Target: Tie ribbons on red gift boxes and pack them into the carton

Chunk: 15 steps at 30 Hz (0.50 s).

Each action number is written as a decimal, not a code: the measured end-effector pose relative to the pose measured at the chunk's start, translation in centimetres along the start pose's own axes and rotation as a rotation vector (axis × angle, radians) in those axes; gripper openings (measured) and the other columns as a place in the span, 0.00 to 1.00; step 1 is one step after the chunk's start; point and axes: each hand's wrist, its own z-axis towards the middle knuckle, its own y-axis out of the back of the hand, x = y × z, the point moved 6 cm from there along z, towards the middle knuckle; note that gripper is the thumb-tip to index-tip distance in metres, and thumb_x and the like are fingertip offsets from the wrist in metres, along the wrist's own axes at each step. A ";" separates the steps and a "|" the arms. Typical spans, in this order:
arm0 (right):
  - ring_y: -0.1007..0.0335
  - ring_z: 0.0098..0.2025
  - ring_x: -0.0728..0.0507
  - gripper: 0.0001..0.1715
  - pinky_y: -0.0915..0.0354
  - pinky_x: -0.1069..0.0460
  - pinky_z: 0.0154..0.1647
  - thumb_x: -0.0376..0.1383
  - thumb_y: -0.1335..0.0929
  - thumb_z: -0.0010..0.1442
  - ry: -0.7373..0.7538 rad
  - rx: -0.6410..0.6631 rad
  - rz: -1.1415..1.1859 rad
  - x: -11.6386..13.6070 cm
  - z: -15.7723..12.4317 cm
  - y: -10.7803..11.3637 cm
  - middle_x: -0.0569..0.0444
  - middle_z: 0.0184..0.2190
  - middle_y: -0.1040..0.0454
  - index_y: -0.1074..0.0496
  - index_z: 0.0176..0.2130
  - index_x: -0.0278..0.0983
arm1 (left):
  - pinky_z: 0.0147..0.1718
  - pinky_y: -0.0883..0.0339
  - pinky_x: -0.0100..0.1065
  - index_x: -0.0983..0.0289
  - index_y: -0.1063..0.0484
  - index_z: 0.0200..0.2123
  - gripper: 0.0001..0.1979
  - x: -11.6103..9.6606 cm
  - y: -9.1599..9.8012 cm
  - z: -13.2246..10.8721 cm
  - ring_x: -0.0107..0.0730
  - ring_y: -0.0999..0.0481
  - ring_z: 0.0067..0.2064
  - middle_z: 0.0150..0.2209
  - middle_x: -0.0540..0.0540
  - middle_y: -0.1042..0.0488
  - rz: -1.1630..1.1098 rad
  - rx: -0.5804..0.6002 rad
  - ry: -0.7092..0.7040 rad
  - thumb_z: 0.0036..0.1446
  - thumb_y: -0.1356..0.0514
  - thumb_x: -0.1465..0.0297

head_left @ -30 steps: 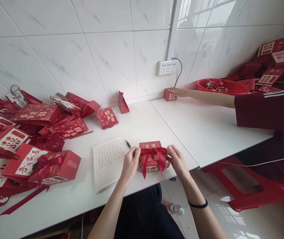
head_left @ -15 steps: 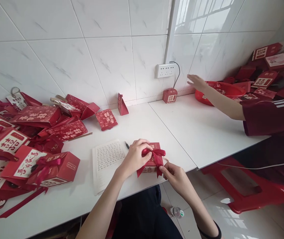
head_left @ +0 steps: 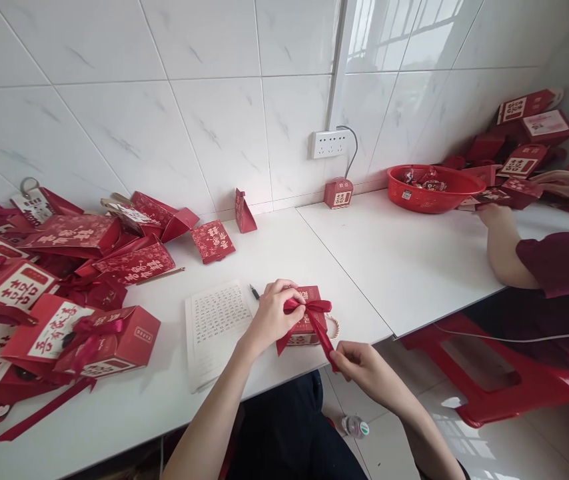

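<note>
A small red gift box (head_left: 303,337) stands near the table's front edge, with a red ribbon (head_left: 320,325) tied in a bow over its top. My left hand (head_left: 277,310) rests at the box's upper left, its fingers closed on the bow's left loop. Past the box's right front corner, my right hand (head_left: 357,365) pinches one ribbon tail, which runs taut from the knot. A twisted cord handle (head_left: 333,327) sticks out at the box's right side. Left of my left hand lie a handwritten notebook (head_left: 217,333) and a dark pen (head_left: 254,291).
Red gift boxes (head_left: 74,233) are heaped on the left. By the wall stand a small box (head_left: 338,193) and a red basket (head_left: 429,193) of wrapped pieces. A co-worker's hands (head_left: 564,183) are among boxes at right. A red stool (head_left: 489,380) and bottle (head_left: 355,427) are below.
My right hand has moved down and right, drawing the ribbon tail out straight. My left hand stays put. The co-worker's arm has moved from the basket to the boxes on the right.
</note>
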 end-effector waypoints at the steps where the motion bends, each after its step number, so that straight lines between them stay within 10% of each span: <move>1: 0.46 0.20 0.51 0.23 0.48 0.56 0.22 0.47 0.38 0.61 -0.022 0.097 -0.020 0.2 -0.4 -0.7 0.59 0.17 0.38 0.36 0.22 0.36 | 0.55 0.41 0.46 0.60 0.28 0.30 0.04 0.0 0.0 0.0 0.39 0.34 0.52 0.46 0.53 0.32 0.000 -0.001 0.000 0.55 0.42 0.73; 5: 0.35 0.20 0.49 0.26 0.41 0.57 0.22 0.53 0.36 0.59 0.010 0.475 0.046 1.8 -1.1 -5.9 0.55 0.19 0.29 0.32 0.24 0.35 | 0.55 0.41 0.47 0.60 0.28 0.30 0.04 -0.1 -0.1 -0.1 0.40 0.34 0.51 0.44 0.53 0.32 0.002 -0.018 -0.011 0.54 0.42 0.74; 11: 0.35 0.20 0.47 0.36 0.39 0.54 0.23 0.63 0.43 0.58 0.078 -0.035 0.343 3.0 3.3 -9.2 0.53 0.18 0.31 0.32 0.30 0.34 | 0.55 0.41 0.47 0.59 0.28 0.31 0.05 -0.1 -0.3 -0.4 0.40 0.35 0.52 0.45 0.53 0.33 0.002 -0.039 0.008 0.54 0.43 0.75; 15: 0.36 0.22 0.47 0.31 0.38 0.53 0.29 0.58 0.43 0.60 0.140 -0.110 0.330 3.6 3.9 -8.7 0.54 0.17 0.32 0.33 0.27 0.35 | 0.55 0.41 0.48 0.60 0.29 0.30 0.05 -0.2 -0.2 -0.3 0.40 0.35 0.53 0.44 0.53 0.32 -0.016 -0.033 0.030 0.54 0.42 0.75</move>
